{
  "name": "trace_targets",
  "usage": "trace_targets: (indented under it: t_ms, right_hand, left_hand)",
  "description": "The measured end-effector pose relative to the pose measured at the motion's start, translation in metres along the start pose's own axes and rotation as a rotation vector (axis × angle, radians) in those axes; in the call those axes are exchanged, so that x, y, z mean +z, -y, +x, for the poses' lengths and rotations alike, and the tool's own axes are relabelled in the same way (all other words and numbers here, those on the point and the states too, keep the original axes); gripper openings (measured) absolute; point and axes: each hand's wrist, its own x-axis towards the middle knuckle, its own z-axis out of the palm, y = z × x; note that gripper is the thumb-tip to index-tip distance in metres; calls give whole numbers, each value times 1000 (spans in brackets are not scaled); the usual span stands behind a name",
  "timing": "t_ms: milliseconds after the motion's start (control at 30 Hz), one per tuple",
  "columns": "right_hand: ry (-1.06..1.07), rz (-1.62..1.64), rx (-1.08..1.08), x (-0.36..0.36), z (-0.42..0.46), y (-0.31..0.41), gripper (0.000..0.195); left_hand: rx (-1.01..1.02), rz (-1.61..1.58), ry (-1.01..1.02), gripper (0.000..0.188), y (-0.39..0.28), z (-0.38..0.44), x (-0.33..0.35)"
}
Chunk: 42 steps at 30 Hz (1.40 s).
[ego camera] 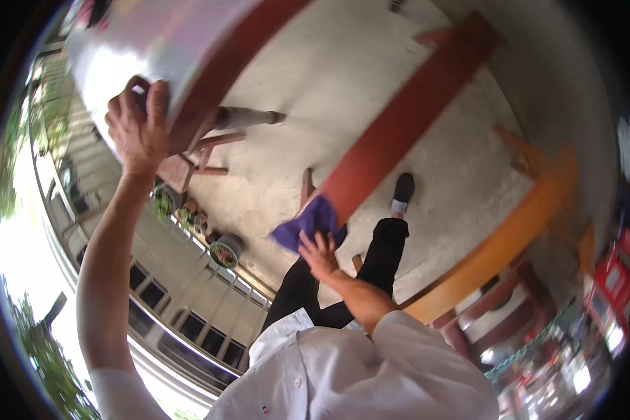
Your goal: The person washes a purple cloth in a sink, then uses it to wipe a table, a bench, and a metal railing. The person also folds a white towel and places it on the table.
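Note:
My right hand (320, 257) presses a crumpled purple cloth (310, 223) with its fingers spread. The cloth lies over the near end of a long, narrow red bench (386, 142). Up at the left, my left hand (139, 128) rests at the corner of a table with a shiny, pale top (110, 68) and a red-brown side rail (231, 47). Its fingers are bent and the thumb stands apart. A dark patch shows between thumb and fingers; whether it is an object or shadow I cannot tell.
An orange-yellow bench (499, 257) runs along my right side. A red-brown wooden stool (176, 170) stands under the table corner. Potted plants (224, 254) line a railing at the left. Blurred red items (611, 283) are at far right. The floor (304, 105) is concrete.

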Motion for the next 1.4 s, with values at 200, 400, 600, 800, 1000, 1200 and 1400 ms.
trace_targets:
  t_ms: [200,400,600,800,1000,1200,1400]
  right_hand:
    - [-46,964,642,52,-83,47,45]
    - [-635,1480,906,-109,-217,-30,53]
    - [-1282,1062,850,-91,-352,-157,56]
    - [-683,5,1144,-150,-333,-281,75]
    - [-749,-99,1116,-312,-259,-455,75]
    - [-881,-266,1202,-461,-198,-629,83]
    - [-910,-165,1296,-567,-164,-688,86]
  left_hand:
    - [-206,-67,16,69,12,1,10]
    - [-198,-22,11,64,28,4,22]
    - [352,80,-263,55,-55,6,-7]
    - [274,-533,465,53,-242,-83,67]
    - [-7,-527,596,77,-375,-98,198]
    - [-319,-94,309,87,-463,-128,268]
    - [-295,-46,190,86,-475,-136,258]
